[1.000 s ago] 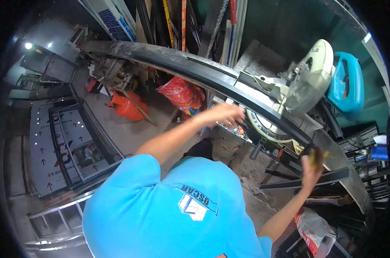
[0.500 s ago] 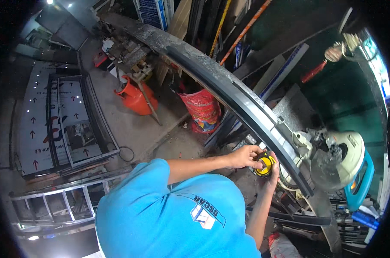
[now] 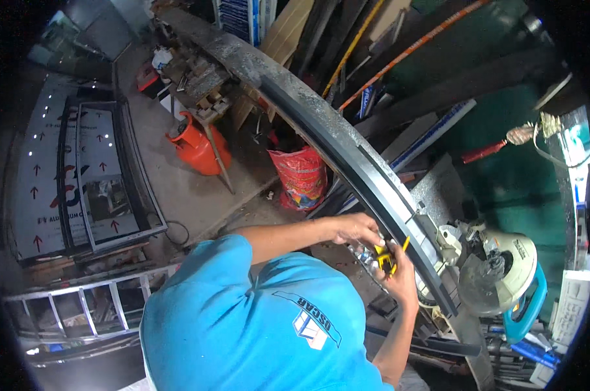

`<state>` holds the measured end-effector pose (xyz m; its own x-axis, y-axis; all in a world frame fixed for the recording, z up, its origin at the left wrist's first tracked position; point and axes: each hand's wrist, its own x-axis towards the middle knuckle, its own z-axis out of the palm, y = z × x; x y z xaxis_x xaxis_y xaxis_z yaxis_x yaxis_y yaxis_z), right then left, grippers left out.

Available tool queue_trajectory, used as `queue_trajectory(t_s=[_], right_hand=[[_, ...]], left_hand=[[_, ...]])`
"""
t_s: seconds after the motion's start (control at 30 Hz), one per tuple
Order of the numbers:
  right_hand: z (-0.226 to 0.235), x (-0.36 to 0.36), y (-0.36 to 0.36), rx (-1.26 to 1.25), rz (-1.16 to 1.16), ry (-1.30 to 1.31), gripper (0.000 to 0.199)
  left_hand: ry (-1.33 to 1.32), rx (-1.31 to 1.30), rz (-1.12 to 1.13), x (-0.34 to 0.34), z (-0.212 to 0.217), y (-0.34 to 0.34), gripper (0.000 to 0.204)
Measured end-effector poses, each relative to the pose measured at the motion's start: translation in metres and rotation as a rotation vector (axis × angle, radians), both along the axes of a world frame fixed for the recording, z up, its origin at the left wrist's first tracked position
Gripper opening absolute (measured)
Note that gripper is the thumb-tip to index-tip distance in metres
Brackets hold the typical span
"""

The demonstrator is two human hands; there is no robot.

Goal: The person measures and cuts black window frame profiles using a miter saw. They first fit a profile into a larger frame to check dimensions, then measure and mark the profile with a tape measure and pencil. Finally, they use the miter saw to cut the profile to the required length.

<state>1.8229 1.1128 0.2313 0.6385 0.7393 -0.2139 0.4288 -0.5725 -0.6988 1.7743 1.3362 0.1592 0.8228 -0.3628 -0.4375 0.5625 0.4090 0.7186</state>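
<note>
A yellow and black tape measure (image 3: 386, 262) is held between my two hands, close to the near edge of a long bench. My right hand (image 3: 402, 280) wraps round its case from the right, and a short yellow strip sticks out past the fingers. From the left, my left hand (image 3: 358, 229) reaches over with its fingertips pinched at the case's upper side. My fingers cover much of the tape measure. Just beyond my hands, a long dark metal profile (image 3: 347, 171) lies along the bench (image 3: 210, 49).
A mitre saw (image 3: 503, 260) with a teal handle stands at the bench's right end. Left of the bench are a red sack (image 3: 299, 179), an orange gas cylinder (image 3: 202, 148) and framed panels (image 3: 106, 202). A ladder (image 3: 86, 309) lies lower left. Long bars (image 3: 425, 55) lean behind the bench.
The tape measure has turned in my hands and come slightly left and down. A yellow strip now shows beyond my right fingers. My left hand has shifted a little left and up.
</note>
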Motion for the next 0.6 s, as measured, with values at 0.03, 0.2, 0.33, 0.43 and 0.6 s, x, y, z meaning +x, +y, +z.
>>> queue_trajectory(t_s=[0.03,0.2,0.33,0.43,0.6], right_hand=[[0.007,0.003,-0.006,-0.077,0.018,0.03,0.073],[0.007,0.029,-0.088,-0.172,-0.07,-0.074,0.062],[-0.001,0.049,-0.083,-0.206,0.007,-0.157,0.056],[-0.009,0.051,-0.062,-0.272,-0.033,-0.138,0.053],[-0.025,0.049,-0.019,-0.198,-0.027,-0.167,0.043]], left_hand=[[0.028,-0.064,0.029,0.001,0.008,0.016,0.026],[-0.318,0.219,0.655,0.034,-0.035,0.241,0.034],[0.09,0.325,0.89,0.042,-0.053,0.243,0.044],[0.094,0.37,0.912,0.045,-0.065,0.225,0.043],[0.136,0.53,1.127,0.047,-0.077,0.246,0.042]])
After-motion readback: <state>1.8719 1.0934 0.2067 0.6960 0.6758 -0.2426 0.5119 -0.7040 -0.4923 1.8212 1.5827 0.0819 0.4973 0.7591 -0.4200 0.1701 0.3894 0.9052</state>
